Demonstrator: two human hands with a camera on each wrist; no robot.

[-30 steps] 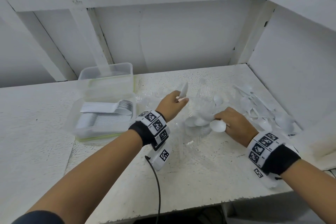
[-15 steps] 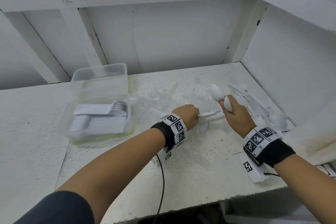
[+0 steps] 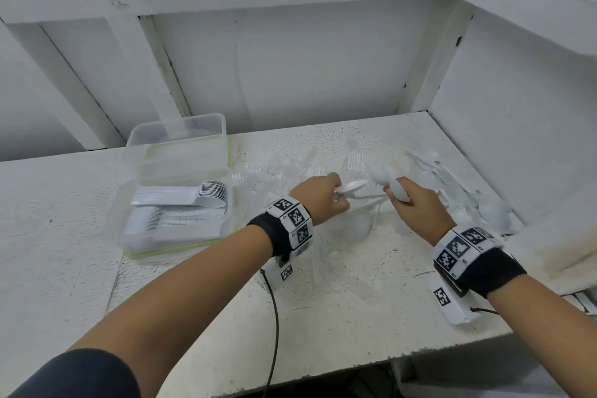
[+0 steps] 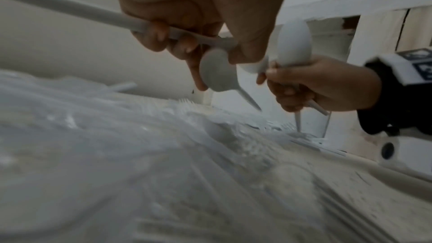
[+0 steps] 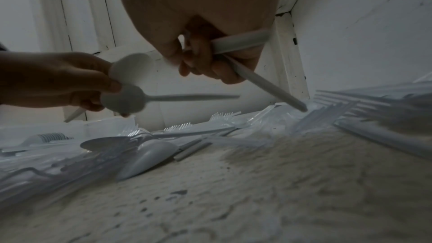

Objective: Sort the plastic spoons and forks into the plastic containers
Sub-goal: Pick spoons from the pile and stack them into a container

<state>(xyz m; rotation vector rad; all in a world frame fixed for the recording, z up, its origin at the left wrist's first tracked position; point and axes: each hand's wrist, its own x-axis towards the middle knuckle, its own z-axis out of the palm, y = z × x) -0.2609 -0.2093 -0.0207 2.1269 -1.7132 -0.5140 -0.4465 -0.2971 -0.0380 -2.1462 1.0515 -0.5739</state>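
Above the middle of the table my left hand (image 3: 326,197) grips white plastic spoons (image 3: 352,186); its fingers curl round a handle (image 4: 70,10) and a bowl (image 4: 217,73) sticks out below. My right hand (image 3: 416,207) faces it, almost touching, and grips more white spoons (image 3: 399,192) with the handles (image 5: 268,84) pointing down. At the left, a clear container (image 3: 226,236) holds neat rows of stacked white spoons (image 3: 210,197). A second clear container (image 3: 177,139) stands behind it and looks empty. Clear forks (image 3: 290,168) lie scattered under and behind the hands.
A loose heap of white spoons (image 3: 468,197) lies at the right by the side wall. More spoons and forks (image 5: 151,152) lie flat on the tabletop between the hands and the containers. White walls close the back and right. A cable (image 3: 274,317) hangs off the front edge.
My right hand lifted off the pile with spoons. Both hands came together over the middle of the table, and my left hand now points a spoon bowl at the right hand.
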